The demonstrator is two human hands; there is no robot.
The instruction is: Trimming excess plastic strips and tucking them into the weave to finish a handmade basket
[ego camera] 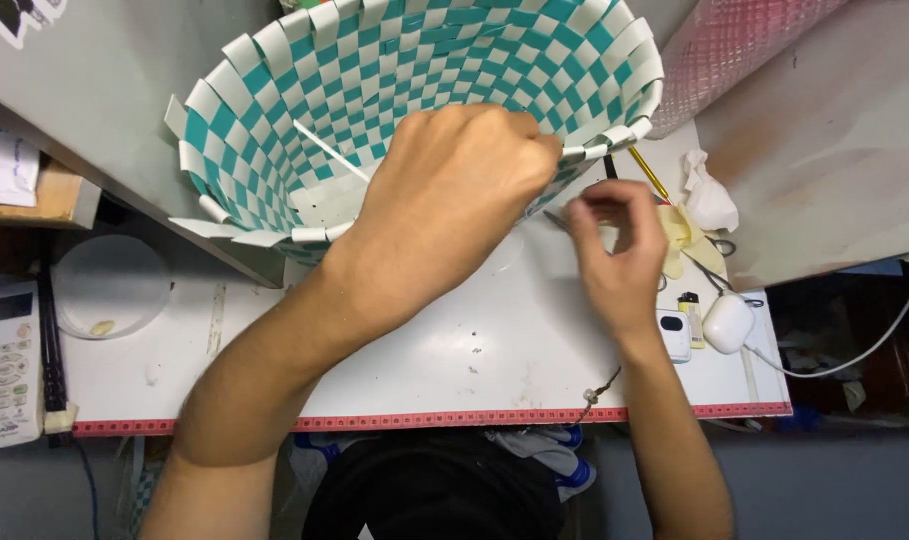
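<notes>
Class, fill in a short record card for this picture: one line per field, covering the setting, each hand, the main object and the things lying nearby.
Setting: white table with a red-marked front edge
Main object: teal and white woven basket, unfinished, loose strip ends at the rim
Left hand: closed on the basket's near rim
Right hand: fingers pinched together beside the basket; what they pinch is too blurred to tell
Nearby right: yellow pencil, crumpled white tissue, small lighter, white charger
Nearby left: remote control
</notes>
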